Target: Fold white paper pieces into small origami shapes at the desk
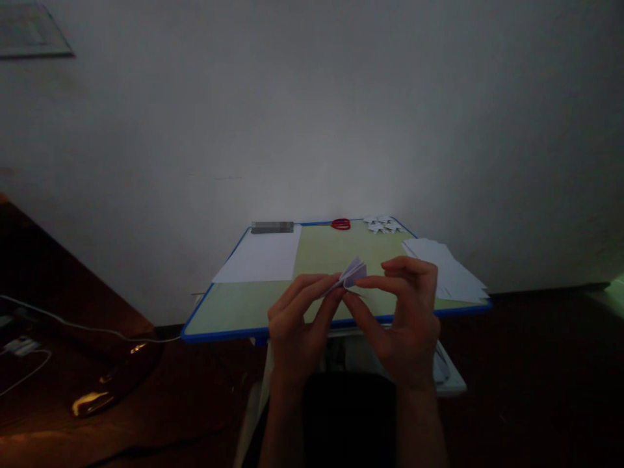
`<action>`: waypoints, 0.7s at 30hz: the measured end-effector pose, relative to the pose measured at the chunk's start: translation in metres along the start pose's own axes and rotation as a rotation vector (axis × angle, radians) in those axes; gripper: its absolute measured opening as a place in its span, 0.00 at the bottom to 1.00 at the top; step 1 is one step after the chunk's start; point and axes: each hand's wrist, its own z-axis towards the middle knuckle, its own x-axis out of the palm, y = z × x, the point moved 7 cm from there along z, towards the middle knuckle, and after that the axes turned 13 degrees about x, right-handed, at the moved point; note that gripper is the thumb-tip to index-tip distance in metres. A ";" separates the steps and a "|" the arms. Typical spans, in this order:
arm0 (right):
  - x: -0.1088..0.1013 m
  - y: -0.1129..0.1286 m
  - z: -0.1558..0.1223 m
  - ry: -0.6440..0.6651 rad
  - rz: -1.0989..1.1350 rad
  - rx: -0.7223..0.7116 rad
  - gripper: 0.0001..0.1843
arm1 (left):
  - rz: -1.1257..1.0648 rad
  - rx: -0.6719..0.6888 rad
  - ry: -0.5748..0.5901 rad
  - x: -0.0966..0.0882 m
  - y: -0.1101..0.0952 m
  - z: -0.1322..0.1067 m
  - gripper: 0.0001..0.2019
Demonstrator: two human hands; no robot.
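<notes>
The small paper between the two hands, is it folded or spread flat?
Folded. The small paper shows several stacked layers fanning at its edge, pinched between left hand and right hand.

Blue-rimmed table (244, 312) — bearing a white sheet (260, 257), paper strips (451, 273), red loop (340, 224), folded pieces (383, 224).

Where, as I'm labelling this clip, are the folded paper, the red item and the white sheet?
folded paper (354, 272): head view, fanned upper part
red item (340, 227): head view, its near edge
white sheet (263, 257): head view, its centre
</notes>
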 end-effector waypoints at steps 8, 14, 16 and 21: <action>0.001 0.007 -0.002 -0.006 -0.039 0.040 0.10 | 0.079 0.001 -0.046 0.001 -0.004 0.000 0.12; 0.008 0.001 0.000 0.078 0.048 0.072 0.09 | 0.081 0.015 -0.046 0.000 -0.006 0.001 0.12; 0.008 0.000 0.000 0.088 0.052 0.075 0.09 | 0.071 0.019 -0.043 -0.001 -0.006 0.002 0.12; 0.010 -0.002 -0.001 0.123 0.100 0.097 0.08 | 0.032 0.008 -0.025 0.000 -0.005 0.002 0.11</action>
